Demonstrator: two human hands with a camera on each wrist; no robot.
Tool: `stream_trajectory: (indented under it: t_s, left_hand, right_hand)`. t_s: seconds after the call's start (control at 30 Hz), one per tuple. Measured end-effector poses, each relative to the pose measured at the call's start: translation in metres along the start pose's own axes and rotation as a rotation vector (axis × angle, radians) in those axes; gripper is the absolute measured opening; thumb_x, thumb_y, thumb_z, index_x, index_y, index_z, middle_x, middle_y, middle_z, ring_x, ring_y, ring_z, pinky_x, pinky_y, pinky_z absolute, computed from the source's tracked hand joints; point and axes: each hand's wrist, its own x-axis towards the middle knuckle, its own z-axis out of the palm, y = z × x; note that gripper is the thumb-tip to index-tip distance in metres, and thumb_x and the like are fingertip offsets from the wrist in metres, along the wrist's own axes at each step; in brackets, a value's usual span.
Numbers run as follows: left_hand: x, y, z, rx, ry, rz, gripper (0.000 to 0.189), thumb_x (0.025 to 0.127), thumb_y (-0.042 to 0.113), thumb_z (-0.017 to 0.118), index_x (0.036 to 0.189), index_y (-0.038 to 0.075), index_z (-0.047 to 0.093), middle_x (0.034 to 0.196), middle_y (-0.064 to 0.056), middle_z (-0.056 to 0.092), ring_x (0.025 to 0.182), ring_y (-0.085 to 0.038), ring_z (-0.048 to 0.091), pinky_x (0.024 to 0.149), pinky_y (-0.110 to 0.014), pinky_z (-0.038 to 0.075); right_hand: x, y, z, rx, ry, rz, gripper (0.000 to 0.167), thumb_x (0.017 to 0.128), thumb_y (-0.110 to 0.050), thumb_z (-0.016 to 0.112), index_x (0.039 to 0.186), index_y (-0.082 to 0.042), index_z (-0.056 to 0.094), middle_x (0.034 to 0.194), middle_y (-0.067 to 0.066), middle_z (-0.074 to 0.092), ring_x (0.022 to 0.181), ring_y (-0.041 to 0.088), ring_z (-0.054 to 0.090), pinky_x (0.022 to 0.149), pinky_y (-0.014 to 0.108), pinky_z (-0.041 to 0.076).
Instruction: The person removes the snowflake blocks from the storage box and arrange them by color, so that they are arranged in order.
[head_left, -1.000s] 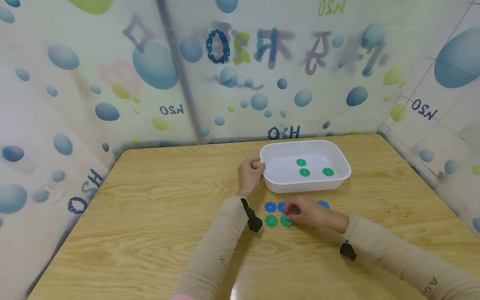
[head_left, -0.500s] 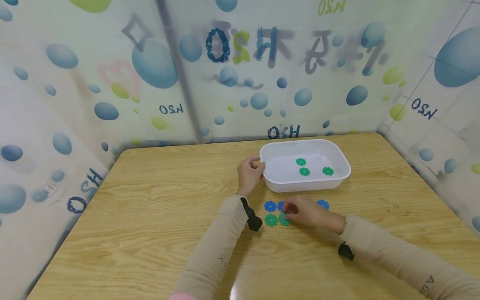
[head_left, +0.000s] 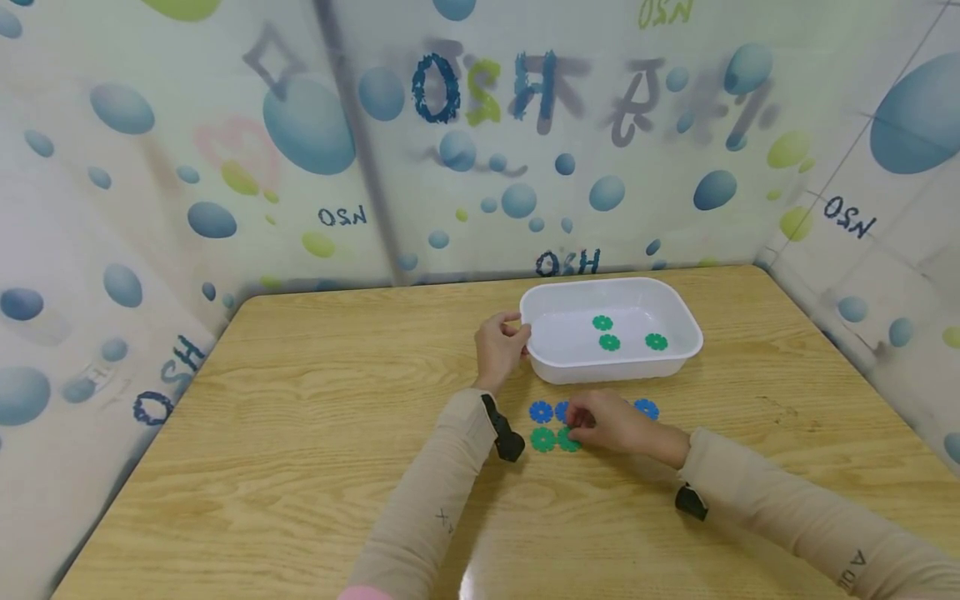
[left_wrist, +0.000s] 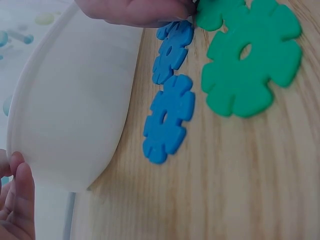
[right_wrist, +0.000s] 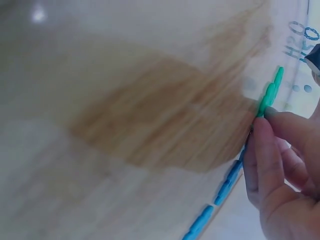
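Near the middle of the table, my right hand (head_left: 618, 421) pinches a green flower-shaped plastic disc (head_left: 568, 442) by its edge, thumb and forefinger together in the right wrist view. That disc lies against or just beside another green disc (head_left: 543, 439). Behind them runs a row of blue flower-shaped discs (head_left: 541, 412), partly covered by my right hand; one blue disc (head_left: 646, 409) shows past it. My left hand (head_left: 497, 350) grips the left rim of a white plastic tub (head_left: 611, 375), thumb at the rim. Inside the tub lie three green discs (head_left: 610, 342).
The wooden table (head_left: 300, 467) extends on both sides of the arms. The tub stands behind the disc rows, near the back edge. A wall covering with printed blue and green bubbles (head_left: 309, 129) closes off the back and sides.
My right hand has slid the pinched green disc slightly left, closer to the neighbouring green disc. My left hand has stayed on the tub rim, and the tub has not moved.
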Motion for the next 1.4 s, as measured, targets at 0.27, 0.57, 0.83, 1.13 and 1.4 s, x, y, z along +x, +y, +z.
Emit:
stream_trajectory:
  t_s: [0.27,0.57,0.83,1.13,1.4]
  left_hand:
    - [-0.001,0.001,0.0,0.003,0.0,-0.011,0.028,0.081,0.009,0.062,0.107,0.0,0.06,0.068,-0.008,0.057,0.054,-0.022,0.061,0.043,-0.02,0.048]
    - [-0.001,0.002,0.0,0.011,0.001,-0.024,0.028,0.081,0.01,0.062,0.108,0.0,0.06,0.07,-0.008,0.057,0.053,-0.018,0.059,0.043,-0.02,0.048]
    - [-0.001,0.001,0.0,0.016,0.002,-0.013,0.029,0.081,0.009,0.061,0.108,-0.001,0.06,0.069,-0.008,0.057,0.052,-0.016,0.058,0.045,-0.021,0.049]
    - [-0.001,0.002,0.001,0.025,0.004,-0.021,0.027,0.081,0.009,0.062,0.107,0.001,0.061,0.069,-0.008,0.057,0.053,-0.019,0.06,0.044,-0.02,0.049]
    - [0.0,0.001,0.001,0.035,0.006,-0.027,0.028,0.081,0.009,0.062,0.107,0.0,0.061,0.068,-0.008,0.058,0.049,-0.013,0.057,0.045,-0.02,0.049]
  right_hand:
    - [0.0,0.0,0.0,-0.002,0.002,0.001,0.011,0.074,-0.005,0.069,0.076,-0.007,0.059,0.072,-0.004,0.056,0.065,0.004,0.051,0.058,0.019,0.047]
    - [-0.001,-0.001,-0.009,0.044,0.063,-0.021,0.005,0.078,-0.006,0.065,0.078,-0.008,0.06,0.072,-0.006,0.056,0.066,0.005,0.052,0.059,0.02,0.048]
    - [0.002,-0.011,-0.049,-0.002,0.198,-0.041,0.004,0.08,-0.007,0.064,0.078,-0.008,0.06,0.072,-0.006,0.059,0.066,0.007,0.055,0.06,0.026,0.05]
    - [0.01,0.0,-0.092,-0.052,0.282,-0.005,0.004,0.081,-0.008,0.063,0.081,-0.005,0.06,0.072,-0.001,0.059,0.066,0.012,0.056,0.06,0.027,0.05]
    - [0.025,0.029,-0.11,-0.055,0.27,0.086,0.009,0.083,-0.011,0.062,0.085,-0.003,0.062,0.076,0.004,0.06,0.07,0.017,0.056,0.064,0.03,0.049]
